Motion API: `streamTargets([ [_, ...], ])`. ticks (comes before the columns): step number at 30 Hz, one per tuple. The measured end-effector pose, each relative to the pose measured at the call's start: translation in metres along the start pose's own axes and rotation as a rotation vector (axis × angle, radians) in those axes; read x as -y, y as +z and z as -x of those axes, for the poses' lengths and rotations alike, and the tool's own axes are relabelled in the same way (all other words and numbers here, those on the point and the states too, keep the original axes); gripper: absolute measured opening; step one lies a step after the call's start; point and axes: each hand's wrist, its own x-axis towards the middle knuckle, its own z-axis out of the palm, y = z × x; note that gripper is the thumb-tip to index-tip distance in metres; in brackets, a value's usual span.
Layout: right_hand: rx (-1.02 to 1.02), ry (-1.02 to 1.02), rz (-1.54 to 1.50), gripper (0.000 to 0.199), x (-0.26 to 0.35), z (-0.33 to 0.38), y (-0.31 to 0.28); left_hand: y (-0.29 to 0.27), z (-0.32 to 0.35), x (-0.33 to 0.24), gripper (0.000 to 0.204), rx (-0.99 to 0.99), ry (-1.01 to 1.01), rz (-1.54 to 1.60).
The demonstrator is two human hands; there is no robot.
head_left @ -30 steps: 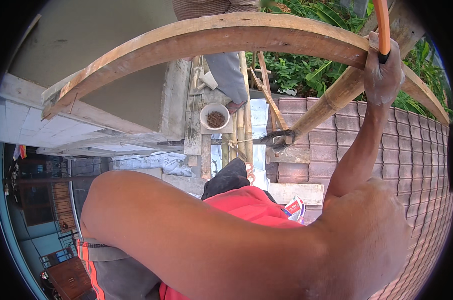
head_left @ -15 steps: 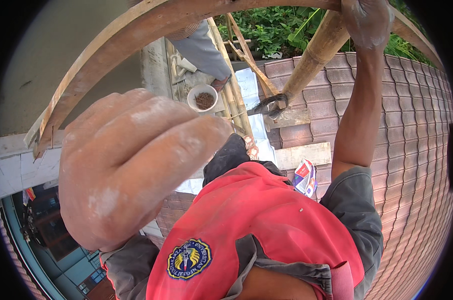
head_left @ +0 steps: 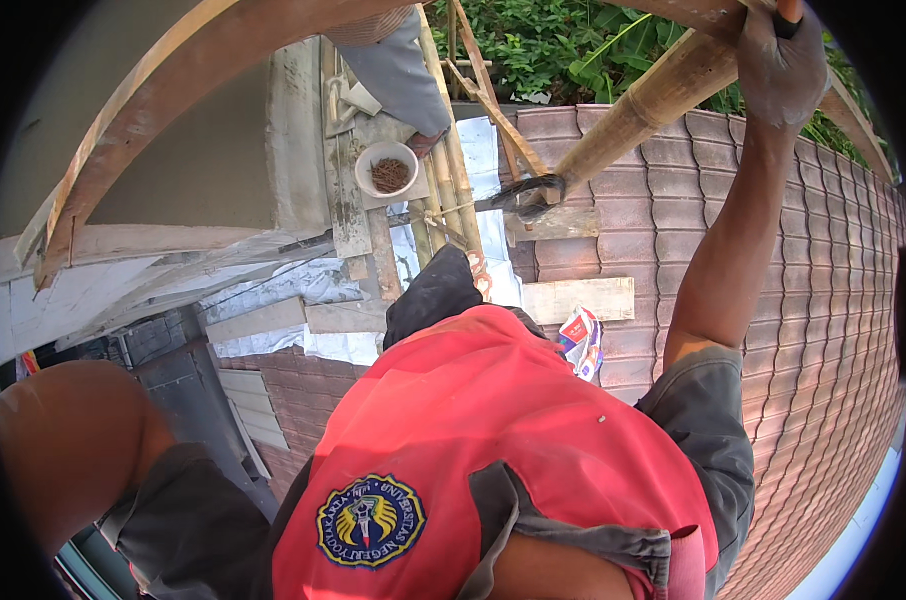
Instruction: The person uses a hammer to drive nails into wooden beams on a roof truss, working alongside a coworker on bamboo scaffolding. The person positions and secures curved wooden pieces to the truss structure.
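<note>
My right hand is raised at the upper right, closed beside a long wooden beam that looks curved across the top. An orange-and-black handle sticks up from its grip; the rest of that tool is out of sight. Just left of this hand, a thick bamboo pole slants up to the beam, with black cord round its lower end. At the lower left my left arm is bent close to the camera, its hand beyond the picture's edge.
A white bowl of brown nails stands on planks beside a person's grey-trousered leg. Bamboo poles run alongside. Brown roof tiles fill the right, with a board and a crumpled packet. A grey slab lies left.
My left fist has dropped away from the middle and left the view. My right hand has shifted right along the beam, and the orange-and-black handle now shows.
</note>
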Motion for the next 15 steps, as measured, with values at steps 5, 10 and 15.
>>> streamTargets([
  [5,0.112,0.062,0.047,0.012,-0.001,-0.004,-0.009,0.023,-0.004,0.005,0.056,0.072,-0.019,-0.063],
  [10,0.166,0.192,0.199,0.023,-0.011,0.002,-0.019,0.023,0.003,0.015,0.056,0.086,-0.026,-0.097],
  [15,0.111,0.137,0.084,0.023,-0.004,0.003,-0.007,0.028,0.013,0.007,0.055,0.065,-0.103,-0.126],
])
